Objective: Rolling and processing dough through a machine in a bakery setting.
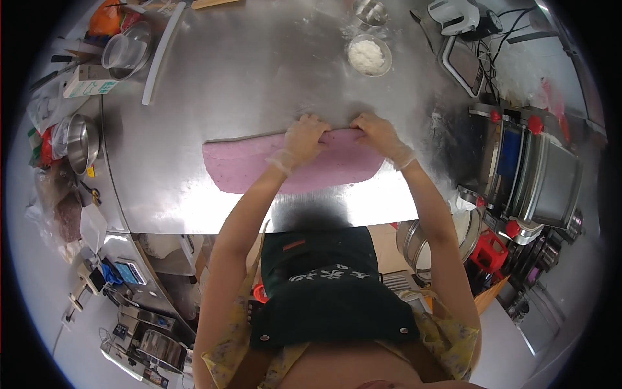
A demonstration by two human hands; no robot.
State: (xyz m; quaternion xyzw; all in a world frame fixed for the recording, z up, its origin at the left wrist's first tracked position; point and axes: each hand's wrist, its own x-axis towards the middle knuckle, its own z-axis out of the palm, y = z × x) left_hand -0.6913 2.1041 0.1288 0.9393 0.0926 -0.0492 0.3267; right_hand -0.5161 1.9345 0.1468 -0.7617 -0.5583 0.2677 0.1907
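A flat sheet of pinkish-purple dough (249,165) lies across the steel table (214,71), wider than it is deep. Its far edge looks slightly raised or folded. My left hand (307,139), in a clear thin glove, curls its fingers over that far edge near the middle. Further right along the same edge, my right hand (378,134), gloved too, pinches the dough with bent fingers. The fingertips of both hands are partly hidden. A short stretch of dough shows between the two hands.
Beyond the dough stand a bowl of white powder (368,56) and a small metal bowl (370,11). A long white rod (162,55) lies at the left, near a steel bowl (83,144). A hand mixer (457,16) and a roller machine (528,172) stand at the right.
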